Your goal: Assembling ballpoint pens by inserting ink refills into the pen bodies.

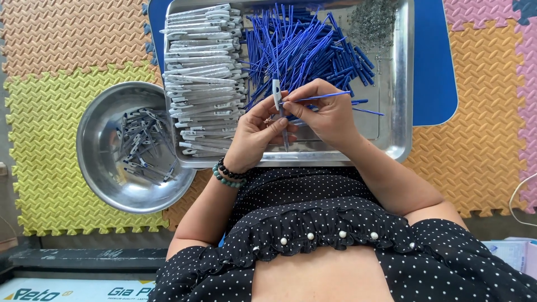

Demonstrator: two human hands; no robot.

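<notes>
- Pen barrel [278,92] is held upright at frame centre, pinched by the fingers of the left hand [256,134]; its lower end reaches down past the palm.
- Left hand is curled closed around the barrel; bead bracelets [226,173] are worn at its wrist, at 7 o'clock from the hand.
- Right hand [327,114] is closed in a pinch on a thin blue refill [324,97], which is laid nearly level with its tip pointed to 3 o'clock.
- Both hands are touching, held above the near rim of the steel tray [400,84].
- Round steel bowl [98,148] is seen at 9 o'clock from the hands, with small grey clip parts [142,145] piled inside.
- Grey-white barrels [204,72] are stacked at 11 o'clock in the tray.
- Loose blue refills [313,47] are heaped at 12 o'clock.
- Small springs [372,22] are piled at 1 o'clock, in the far corner.
- Foam floor mats [50,112] are under everything.
</notes>
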